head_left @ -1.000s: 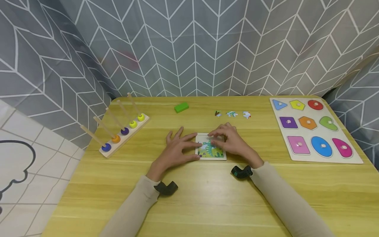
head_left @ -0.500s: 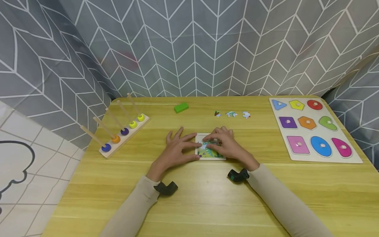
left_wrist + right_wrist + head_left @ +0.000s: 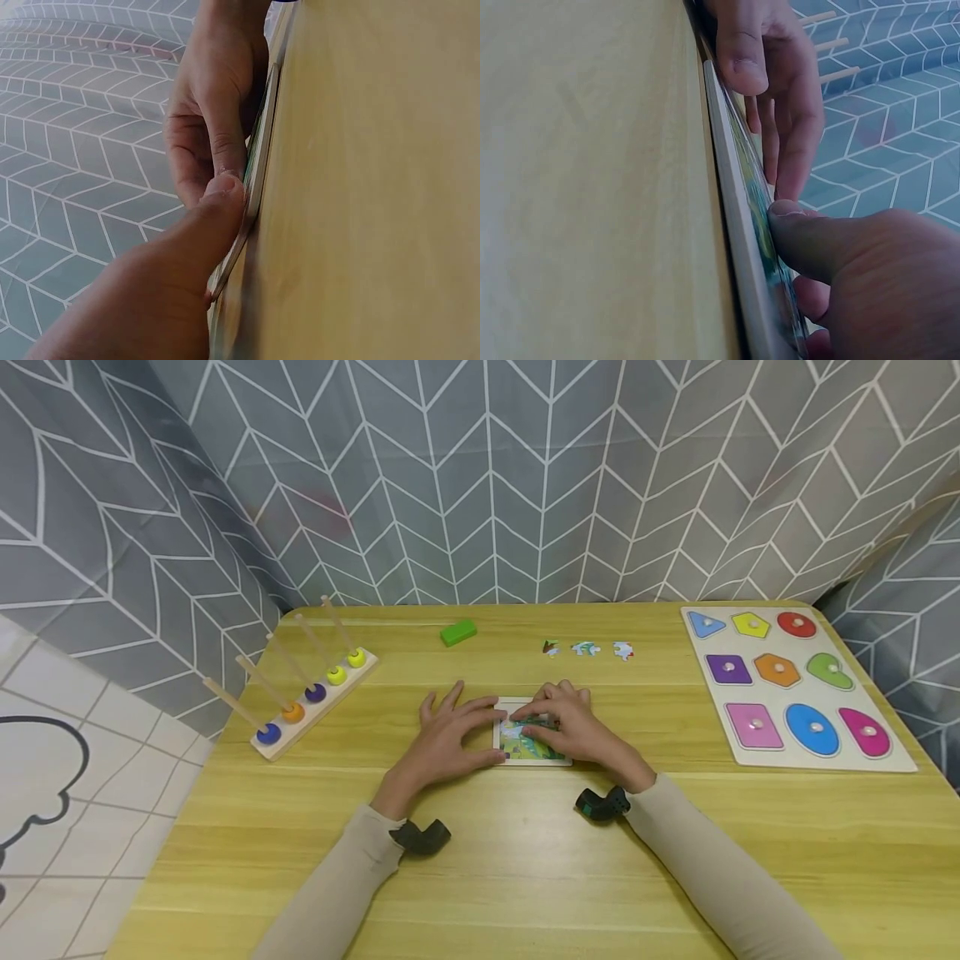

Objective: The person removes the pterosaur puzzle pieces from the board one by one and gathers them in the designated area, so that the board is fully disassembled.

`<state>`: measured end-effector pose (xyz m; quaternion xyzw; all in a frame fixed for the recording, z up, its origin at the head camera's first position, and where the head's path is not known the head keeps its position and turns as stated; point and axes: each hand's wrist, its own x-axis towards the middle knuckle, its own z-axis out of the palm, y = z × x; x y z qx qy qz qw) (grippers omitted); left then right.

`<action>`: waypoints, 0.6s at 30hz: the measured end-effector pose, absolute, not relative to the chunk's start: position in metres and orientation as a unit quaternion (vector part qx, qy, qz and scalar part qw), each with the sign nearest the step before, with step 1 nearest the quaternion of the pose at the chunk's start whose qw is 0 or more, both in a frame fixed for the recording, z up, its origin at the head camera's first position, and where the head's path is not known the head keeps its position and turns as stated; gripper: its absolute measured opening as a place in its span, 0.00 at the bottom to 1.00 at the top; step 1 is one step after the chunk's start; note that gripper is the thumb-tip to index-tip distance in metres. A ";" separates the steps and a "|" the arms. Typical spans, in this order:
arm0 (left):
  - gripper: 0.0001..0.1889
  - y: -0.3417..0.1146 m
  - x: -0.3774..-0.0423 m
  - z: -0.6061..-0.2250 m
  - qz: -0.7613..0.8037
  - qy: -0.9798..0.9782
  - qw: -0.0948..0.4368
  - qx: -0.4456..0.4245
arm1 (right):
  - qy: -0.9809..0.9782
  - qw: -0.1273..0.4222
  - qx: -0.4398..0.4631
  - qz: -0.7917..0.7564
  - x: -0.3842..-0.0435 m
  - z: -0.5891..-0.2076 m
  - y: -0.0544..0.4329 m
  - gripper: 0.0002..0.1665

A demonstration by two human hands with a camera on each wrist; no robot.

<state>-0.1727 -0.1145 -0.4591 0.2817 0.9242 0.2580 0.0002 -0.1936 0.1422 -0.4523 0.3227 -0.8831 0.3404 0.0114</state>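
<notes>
In the head view a small jigsaw puzzle [image 3: 536, 762] in a pale wooden frame lies on the table between my hands. My left hand [image 3: 450, 739] spreads along its left side, thumb at the near left corner and fingertips over the left edge. The left thumb [image 3: 214, 214] touches the frame's near edge in the left wrist view. My right hand [image 3: 570, 727] bends over the picture, thumb and index finger pinching a jigsaw piece, mostly hidden, low over the board. Its thumb [image 3: 810, 232] lies close against the green picture in the right wrist view.
Beyond the puzzle lie three loose jigsaw pieces [image 3: 586, 648] in a row and a green block [image 3: 458, 632]. A peg stand [image 3: 322, 702] with coloured beads stands left. A shape board [image 3: 780, 760] with knobbed pieces lies right. A grey curtain [image 3: 480, 485] hangs behind the table.
My right hand has moved left and lower over the puzzle, bringing its fingertips nearer the left hand. The left index finger has drawn back slightly toward the left edge.
</notes>
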 end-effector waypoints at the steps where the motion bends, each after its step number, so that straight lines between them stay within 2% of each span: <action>1: 0.33 -0.114 -0.173 -0.459 0.255 0.926 0.001 0.280 | -0.883 0.011 0.323 0.340 -0.194 -0.452 0.142 0.13; 7: 0.38 -0.114 -0.172 -0.458 0.230 0.933 0.008 0.277 | -0.884 0.012 0.330 0.331 -0.194 -0.451 0.143 0.14; 18: 0.38 -0.113 -0.171 -0.456 0.222 0.936 0.022 0.271 | -0.885 0.006 0.333 0.326 -0.194 -0.450 0.143 0.15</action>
